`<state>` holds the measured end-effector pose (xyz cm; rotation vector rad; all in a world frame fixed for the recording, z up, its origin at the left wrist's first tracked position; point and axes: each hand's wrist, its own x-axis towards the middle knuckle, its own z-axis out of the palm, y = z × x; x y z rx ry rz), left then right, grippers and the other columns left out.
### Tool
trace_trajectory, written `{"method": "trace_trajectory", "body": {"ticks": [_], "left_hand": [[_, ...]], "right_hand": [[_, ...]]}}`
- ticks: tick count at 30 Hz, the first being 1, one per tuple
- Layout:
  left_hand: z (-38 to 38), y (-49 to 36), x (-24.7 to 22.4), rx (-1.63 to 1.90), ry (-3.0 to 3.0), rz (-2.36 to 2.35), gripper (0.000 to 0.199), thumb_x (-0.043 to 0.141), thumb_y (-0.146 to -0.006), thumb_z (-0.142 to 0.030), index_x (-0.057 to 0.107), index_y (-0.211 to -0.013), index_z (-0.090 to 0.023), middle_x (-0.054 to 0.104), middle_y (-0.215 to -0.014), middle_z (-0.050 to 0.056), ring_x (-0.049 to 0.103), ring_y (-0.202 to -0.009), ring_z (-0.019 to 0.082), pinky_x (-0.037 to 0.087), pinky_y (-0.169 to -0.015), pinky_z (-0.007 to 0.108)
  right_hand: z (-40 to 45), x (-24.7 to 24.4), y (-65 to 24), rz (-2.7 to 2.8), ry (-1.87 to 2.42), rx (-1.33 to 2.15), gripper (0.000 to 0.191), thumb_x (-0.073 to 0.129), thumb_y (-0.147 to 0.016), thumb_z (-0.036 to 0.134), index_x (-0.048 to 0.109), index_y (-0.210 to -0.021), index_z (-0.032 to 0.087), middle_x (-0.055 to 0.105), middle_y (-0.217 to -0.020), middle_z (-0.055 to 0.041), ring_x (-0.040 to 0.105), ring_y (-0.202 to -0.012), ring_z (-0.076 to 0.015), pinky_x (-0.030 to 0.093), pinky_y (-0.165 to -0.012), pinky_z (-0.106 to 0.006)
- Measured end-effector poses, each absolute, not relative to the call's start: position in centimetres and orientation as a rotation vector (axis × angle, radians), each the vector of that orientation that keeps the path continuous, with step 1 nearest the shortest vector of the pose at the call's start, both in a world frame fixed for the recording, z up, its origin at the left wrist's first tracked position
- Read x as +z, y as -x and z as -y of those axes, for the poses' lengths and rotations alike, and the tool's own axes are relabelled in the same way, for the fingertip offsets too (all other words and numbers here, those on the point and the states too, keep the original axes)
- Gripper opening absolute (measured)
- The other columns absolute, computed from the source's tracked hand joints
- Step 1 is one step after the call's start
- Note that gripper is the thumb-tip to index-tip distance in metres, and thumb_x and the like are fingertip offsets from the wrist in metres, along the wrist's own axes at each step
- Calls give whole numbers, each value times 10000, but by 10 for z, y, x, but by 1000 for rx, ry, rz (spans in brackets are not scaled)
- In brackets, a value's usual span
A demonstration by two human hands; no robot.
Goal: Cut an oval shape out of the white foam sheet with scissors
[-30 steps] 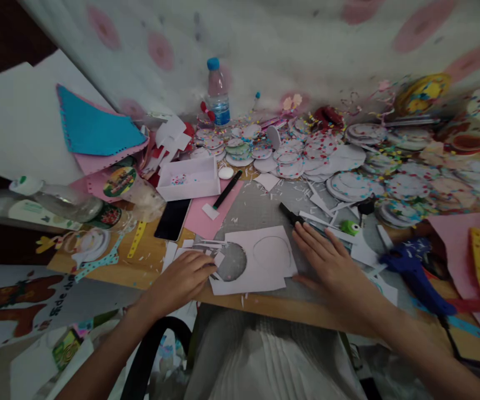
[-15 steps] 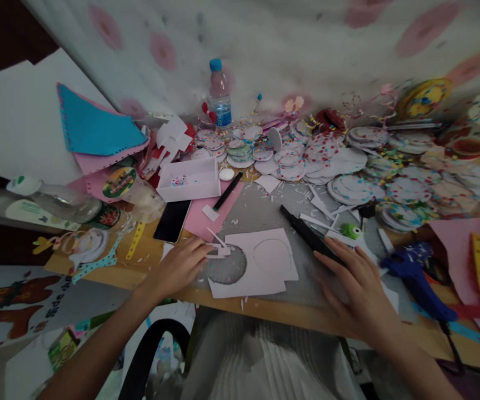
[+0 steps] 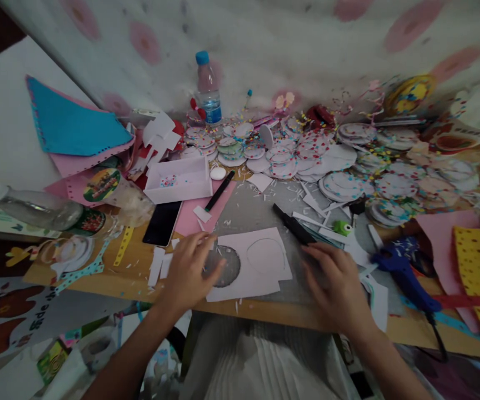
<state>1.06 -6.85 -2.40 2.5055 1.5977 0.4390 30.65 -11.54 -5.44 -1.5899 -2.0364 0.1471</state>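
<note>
My left hand (image 3: 190, 272) is open above the left side of a white paper sheet (image 3: 265, 283), its fingers apart and holding nothing. The sheet has a round cut-out on its left, showing the grey mat (image 3: 246, 208) beneath, and a drawn circle on its right. White paper strips (image 3: 156, 266) lie left of my hand. My right hand (image 3: 335, 283) is open too, thumb and fingers apart, its fingertips at the near end of a long black tool (image 3: 292, 225) on the mat. I cannot tell the tool's kind.
Several decorated white discs (image 3: 281, 158) crowd the back. A white box (image 3: 179, 180), a phone (image 3: 163, 223) and a black-handled tool (image 3: 220, 190) lie left. A blue glue gun (image 3: 404, 272) lies right. A water bottle (image 3: 209, 91) stands behind.
My left hand has let go of the white paper scraps, now left of it, and come back over the sheet. My right hand has drawn slightly back along the black tool. The view has shifted.
</note>
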Motion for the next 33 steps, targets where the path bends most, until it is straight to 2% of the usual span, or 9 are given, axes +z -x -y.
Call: {"method": "trace_trajectory", "body": {"ticks": [3,5,7,10,14,18,23,28,33], "left_hand": [[74,-52,-32,387,-2510,-1324,791,614,-762,-560,351,-1386,-151,401,-1432,174,353,-1324,334,301,-1084,500],[72,-78,-43,317,-2536,-1214,1056,659,-632,-689,282,-1422,-98,303,-1494,222,252,-1385,372,211,-1124,543],[67,-94,-52,252,-2544,-1183,1196,712,-517,-717,279,-1417,-60,270,-1500,260,220,-1392,402,153,-1136,563],[60,-101,-53,225,-2526,-1169,1191,752,-479,-669,298,-1411,-84,314,-1477,252,284,-1357,410,175,-1125,561],[60,-96,-40,264,-2514,-1187,1077,749,-554,-539,277,-1428,-125,380,-1431,215,354,-1309,384,238,-1100,534],[62,-95,-40,208,-2524,-1175,1195,763,-485,-612,240,-1439,-118,349,-1445,242,324,-1323,420,197,-1099,586],[61,-96,-51,129,-2519,-1190,1209,788,-427,-643,323,-1403,-102,318,-1465,261,316,-1325,430,214,-1098,572],[59,-95,-51,178,-2508,-1190,1202,777,-428,-641,327,-1403,-100,315,-1468,246,309,-1323,423,223,-1095,561],[60,-95,-53,206,-2521,-1196,1146,769,-440,-597,347,-1390,-113,323,-1460,233,306,-1313,422,211,-1092,567]], "right_hand": [[100,-59,-313,1960,1724,75,349,521,-898,276,501,-1236,189,538,-1094,-152,528,-1005,-324,468,-823,-503],[95,-59,-313,1960,1720,76,340,517,-902,280,500,-1228,186,526,-1095,-152,520,-1004,-323,468,-827,-503],[97,-56,-311,1956,1659,146,286,504,-907,244,515,-1189,195,532,-1083,-140,524,-1006,-306,465,-849,-488],[109,-51,-304,1855,1590,313,220,486,-912,210,534,-1127,215,556,-1039,-113,554,-970,-268,482,-832,-436],[124,-54,-287,1582,1617,610,225,508,-913,281,520,-1128,218,596,-922,-75,598,-792,-211,530,-680,-350],[128,-63,-274,1409,1605,773,212,499,-922,328,515,-1099,211,623,-870,-63,625,-725,-190,553,-620,-315],[128,-69,-285,1333,1648,802,195,506,-915,352,554,-1044,215,664,-868,-81,669,-731,-210,580,-629,-340],[130,-69,-297,1140,1547,1177,223,545,-894,379,619,-1002,198,742,-898,-94,724,-788,-221,614,-726,-361],[125,-65,-303,871,1428,1431,226,615,-861,346,689,-1000,183,764,-919,-89,726,-884,-237,586,-862,-392]]}}
